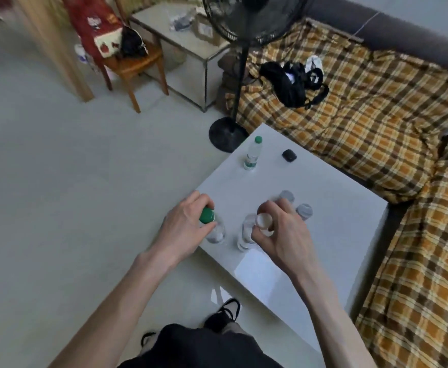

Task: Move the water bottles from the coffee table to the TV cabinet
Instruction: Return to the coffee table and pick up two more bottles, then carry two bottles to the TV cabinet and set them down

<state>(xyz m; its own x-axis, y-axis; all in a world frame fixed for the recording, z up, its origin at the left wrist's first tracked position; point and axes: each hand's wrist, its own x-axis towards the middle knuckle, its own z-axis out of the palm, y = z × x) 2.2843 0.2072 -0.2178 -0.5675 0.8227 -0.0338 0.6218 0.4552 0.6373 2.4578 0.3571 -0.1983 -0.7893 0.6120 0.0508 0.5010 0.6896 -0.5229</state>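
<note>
A person stands over a glossy white table (323, 221). The left hand (183, 229) has its fingers closed around the neck of a clear plastic water bottle with a green cap (210, 224). The right hand (281, 235) grips a clear bottle with a white cap (254, 227) the same way. Two grey-capped bottles (295, 204) stand just beyond the right hand. Another green-capped bottle (253, 154) stands at the far corner, its label too blurred to read, near a small black case (288, 154).

Glossy white coffee table (337, 235); clear plastic bottle (252, 155); plaid cloth cover (376, 115).
</note>
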